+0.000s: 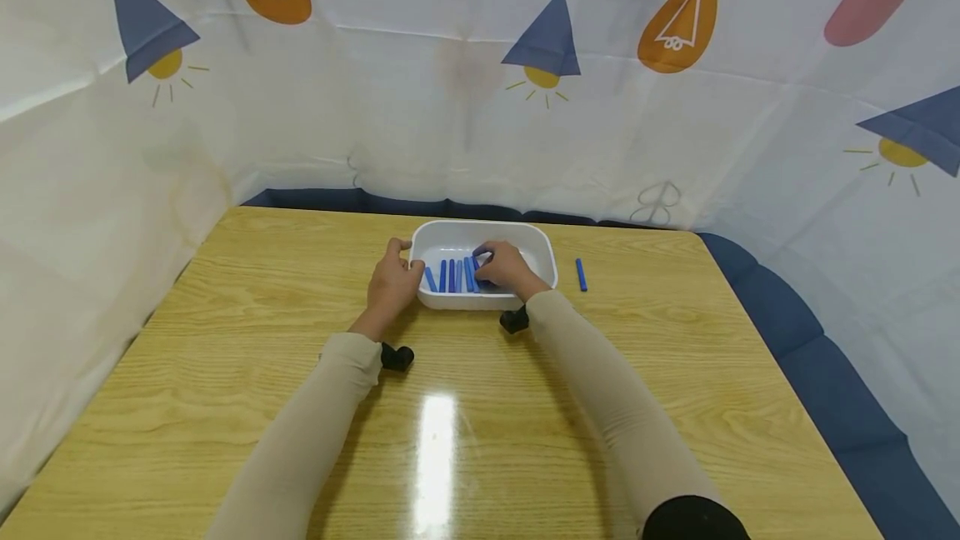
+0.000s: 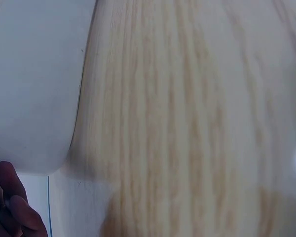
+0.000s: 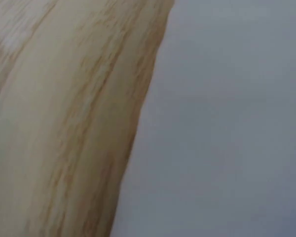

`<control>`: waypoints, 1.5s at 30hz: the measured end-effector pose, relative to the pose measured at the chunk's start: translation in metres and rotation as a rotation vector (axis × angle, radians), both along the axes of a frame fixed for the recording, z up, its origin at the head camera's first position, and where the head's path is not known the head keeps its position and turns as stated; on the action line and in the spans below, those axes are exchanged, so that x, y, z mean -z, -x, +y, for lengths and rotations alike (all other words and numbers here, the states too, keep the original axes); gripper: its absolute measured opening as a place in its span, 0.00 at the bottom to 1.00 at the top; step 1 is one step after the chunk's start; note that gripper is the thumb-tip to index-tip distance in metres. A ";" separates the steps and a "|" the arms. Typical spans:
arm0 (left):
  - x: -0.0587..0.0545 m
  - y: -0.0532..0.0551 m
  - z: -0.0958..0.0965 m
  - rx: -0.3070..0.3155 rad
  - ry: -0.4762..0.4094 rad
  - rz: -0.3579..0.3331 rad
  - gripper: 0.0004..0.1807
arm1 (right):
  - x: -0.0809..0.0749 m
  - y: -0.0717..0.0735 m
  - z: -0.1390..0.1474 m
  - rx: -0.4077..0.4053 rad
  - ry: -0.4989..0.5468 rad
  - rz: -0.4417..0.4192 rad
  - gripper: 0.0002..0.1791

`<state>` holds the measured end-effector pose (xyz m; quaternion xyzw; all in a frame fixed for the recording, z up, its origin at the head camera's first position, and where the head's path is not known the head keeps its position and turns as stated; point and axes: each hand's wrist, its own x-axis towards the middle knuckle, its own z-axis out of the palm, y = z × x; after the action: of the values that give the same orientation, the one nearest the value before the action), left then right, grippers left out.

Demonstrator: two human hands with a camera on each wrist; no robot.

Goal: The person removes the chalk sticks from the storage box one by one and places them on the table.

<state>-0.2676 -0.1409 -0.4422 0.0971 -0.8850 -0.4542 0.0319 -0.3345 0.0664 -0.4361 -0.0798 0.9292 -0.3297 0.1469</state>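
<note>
A white tray (image 1: 542, 261) sits toward the table's far edge with several blue sticks (image 1: 452, 276) standing in a row against its near wall, in lighter and darker shades. My left hand (image 1: 393, 280) holds the tray's left end, thumb and fingers at the rim. In the left wrist view, fingertips (image 2: 12, 185) show beside the tray's corner. Reaching over the near rim, my right hand (image 1: 507, 267) pinches a dark blue stick at the right end of the row. Its palm and wrist cover part of the tray's right half.
A single blue stick (image 1: 581, 275) lies on the wooden table (image 1: 300, 273) just right of the tray. Behind the table hangs a white printed cloth (image 1: 420, 123). Dark blue padding (image 1: 795, 332) runs along the far and right edges.
</note>
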 end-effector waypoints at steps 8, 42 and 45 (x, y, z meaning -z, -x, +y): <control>-0.001 -0.002 0.003 0.001 -0.007 0.009 0.27 | -0.001 -0.003 0.002 -0.016 -0.081 0.060 0.24; -0.004 -0.002 0.004 0.019 0.011 -0.049 0.29 | -0.032 -0.015 0.021 0.160 0.379 0.051 0.23; -0.006 -0.002 0.004 0.015 0.011 -0.050 0.29 | -0.040 -0.018 0.024 0.149 0.398 0.048 0.23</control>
<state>-0.2654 -0.1364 -0.4366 0.1018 -0.8888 -0.4468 0.0069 -0.3163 0.0903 -0.3958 -0.0462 0.8523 -0.5146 0.0812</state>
